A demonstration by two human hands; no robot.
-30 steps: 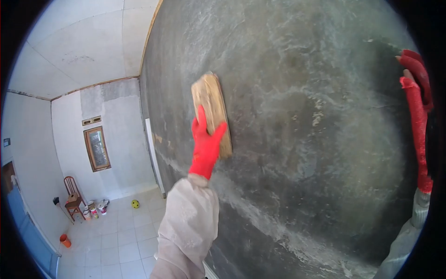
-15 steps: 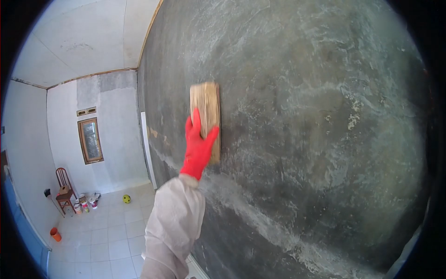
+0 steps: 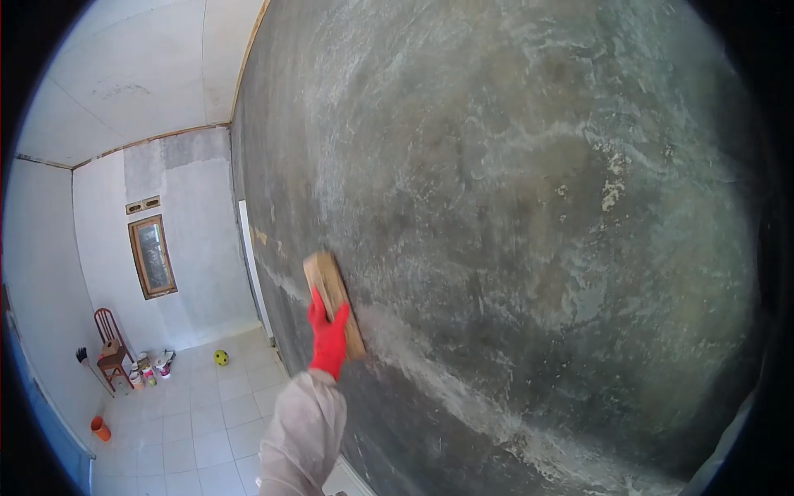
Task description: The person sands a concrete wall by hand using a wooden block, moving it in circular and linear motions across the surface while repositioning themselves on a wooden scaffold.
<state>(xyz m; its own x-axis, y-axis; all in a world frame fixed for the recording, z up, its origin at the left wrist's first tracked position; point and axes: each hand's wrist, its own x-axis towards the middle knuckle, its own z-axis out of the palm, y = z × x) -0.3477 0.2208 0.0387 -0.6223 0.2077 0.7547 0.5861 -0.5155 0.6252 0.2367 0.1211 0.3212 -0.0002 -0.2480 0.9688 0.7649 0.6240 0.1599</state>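
"Down slides your long, pale wooden block, lower on the mottled dark-grey wall than before, your red-gloved left hand riding along!"

"And your fingers?"

"Left ones clasp the block; your right hand's out of view, fingers unknown."

"How far along?"

"Grey spreads wide, pale streaks and flaky spots remain; finished share can't be told."

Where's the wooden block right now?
In the head view, the wooden block is left of centre, in the red-gloved left hand, against the grey wall.
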